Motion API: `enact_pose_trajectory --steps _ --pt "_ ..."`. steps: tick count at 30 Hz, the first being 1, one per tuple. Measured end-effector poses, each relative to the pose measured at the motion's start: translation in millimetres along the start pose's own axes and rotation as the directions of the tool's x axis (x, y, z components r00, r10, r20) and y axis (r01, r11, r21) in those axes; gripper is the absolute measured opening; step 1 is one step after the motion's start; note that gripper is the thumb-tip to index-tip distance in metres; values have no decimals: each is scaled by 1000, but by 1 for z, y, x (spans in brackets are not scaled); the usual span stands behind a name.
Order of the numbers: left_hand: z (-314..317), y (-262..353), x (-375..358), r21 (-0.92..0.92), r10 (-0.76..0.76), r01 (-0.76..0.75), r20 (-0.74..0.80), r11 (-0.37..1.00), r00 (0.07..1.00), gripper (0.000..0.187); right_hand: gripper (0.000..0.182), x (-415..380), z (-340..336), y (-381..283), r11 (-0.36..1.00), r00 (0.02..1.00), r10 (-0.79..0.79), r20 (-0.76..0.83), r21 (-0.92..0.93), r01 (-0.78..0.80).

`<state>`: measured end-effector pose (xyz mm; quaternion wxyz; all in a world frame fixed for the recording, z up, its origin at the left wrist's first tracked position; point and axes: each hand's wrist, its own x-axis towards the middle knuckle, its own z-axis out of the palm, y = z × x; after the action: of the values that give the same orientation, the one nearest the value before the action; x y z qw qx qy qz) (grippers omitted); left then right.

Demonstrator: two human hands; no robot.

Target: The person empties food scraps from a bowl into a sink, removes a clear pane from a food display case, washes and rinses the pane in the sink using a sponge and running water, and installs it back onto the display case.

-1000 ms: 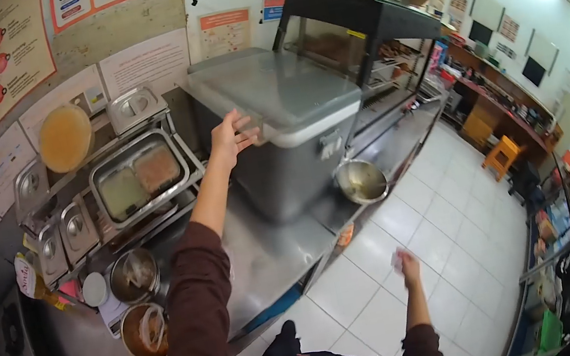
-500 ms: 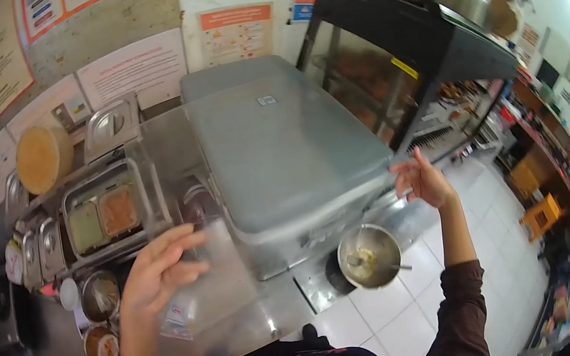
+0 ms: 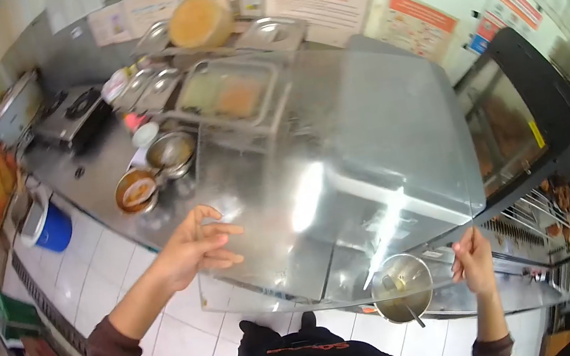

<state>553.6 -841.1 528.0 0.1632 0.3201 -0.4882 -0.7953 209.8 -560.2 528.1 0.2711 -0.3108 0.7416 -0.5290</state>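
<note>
A large clear plastic cover (image 3: 243,288) spans the space between my hands; its lower edge passes in front of the metal bowl, and glare and blur hide much of its outline. At its left side my left hand (image 3: 194,249) grips, with fingers partly spread. On the right, my right hand (image 3: 472,263) has its fingers curled at the cover, beside the grey box's front corner. Behind the cover stands the big grey box (image 3: 404,119) on the steel counter (image 3: 89,170). The metal bowl (image 3: 402,287), with a utensil and some pale food inside, sits just left of my right hand.
On the counter's left are a tray with green and orange food (image 3: 225,97), small metal bowls (image 3: 172,154) and a gas stove (image 3: 72,116). A black display cabinet (image 3: 537,95) stands right. Below left is a blue bucket (image 3: 50,227) on the tiled floor.
My view has swung left, bringing the stove and blue bucket into sight. Both hands sit lower in the picture, and bright reflections now show across the clear cover.
</note>
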Motion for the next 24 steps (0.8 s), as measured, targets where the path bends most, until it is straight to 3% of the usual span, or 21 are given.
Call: enact_pose_trajectory --steps 2,3,5,6,9,12,15,16,18,20,22,24 --pt "-18 -38 -11 36 79 -71 -282 997 956 20 29 -24 24 15 999 999 -32 24 14 32" --pt "-28 -54 -23 26 81 -77 -302 997 950 20 29 -35 37 19 997 997 -71 6 39 71" --pt "-52 -85 -50 65 185 -176 -500 982 846 27 28 -55 68 23 994 994 -101 40 37 99" --pt "-64 -102 -66 71 195 -184 -508 980 839 27 28 -66 85 23 992 991 -121 59 34 119" --pt "-105 -142 -124 120 309 -319 -695 940 649 31 33 -87 137 23 981 973 -193 125 14 193" --pt "-151 -170 -185 101 271 -336 -817 936 509 31 40 -96 205 18 953 943 -255 215 -108 283" --pt "-204 -188 -241 86 222 -353 -904 932 366 31 37 -101 294 9 896 857 -438 273 52 441" --pt "-223 -191 -258 93 216 -353 -920 931 328 31 37 -106 321 7 893 840 -442 314 66 446" --pt "-266 -197 -286 96 200 -368 -946 925 256 30 29 -111 375 3 933 851 -299 431 -56 356" --pt "-314 -208 -306 75 138 -286 -969 955 207 31 28 -105 431 12 915 795 -347 498 -5 402" --pt "-369 -225 -318 50 100 -299 -983 953 154 32 25 -105 498 9 890 742 -387 547 10 457" --pt "-430 -245 -334 33 61 -253 -993 967 102 36 21 -131 576 -34 979 840 -132 526 -61 192"
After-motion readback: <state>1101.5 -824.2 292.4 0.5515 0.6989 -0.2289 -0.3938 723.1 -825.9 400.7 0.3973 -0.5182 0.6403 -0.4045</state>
